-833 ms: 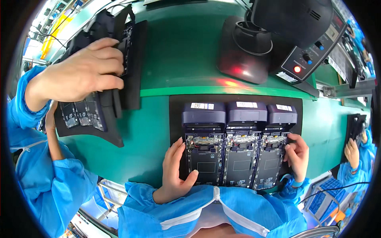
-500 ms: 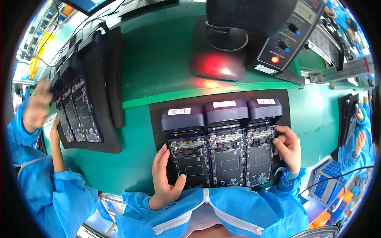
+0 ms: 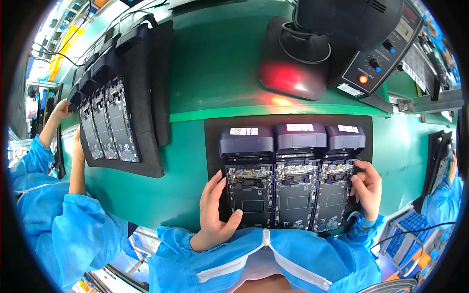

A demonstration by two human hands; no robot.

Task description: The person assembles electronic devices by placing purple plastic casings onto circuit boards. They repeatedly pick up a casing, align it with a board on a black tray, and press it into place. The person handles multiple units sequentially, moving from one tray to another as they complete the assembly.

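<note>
Loosely half-open, hands (image 3: 212, 219) (image 3: 370, 189) flank three ungripped devices (image 3: 295, 202) on a black mat (image 3: 213, 152), green bench (image 3: 188, 180) beneath, colleague (image 3: 78, 234) leftward.

Device caps (image 3: 246, 144), three: dark navy-purple. Labels (image 3: 299, 127) on them: white, printed in black, the left one with a chequered code. Circuit boards (image 3: 294, 202): black, marked with thin pale rectangle outlines and small white symbols. Mat (image 3: 213, 141): plain black. Bench (image 3: 215, 73): green, with a brighter green edge strip (image 3: 220, 114). Control box (image 3: 350, 78): black; blue-tipped knobs (image 3: 389, 47), glowing red lamp (image 3: 363, 79). Jacket (image 3: 181, 268): sky blue, white zip (image 3: 266, 239).
</note>
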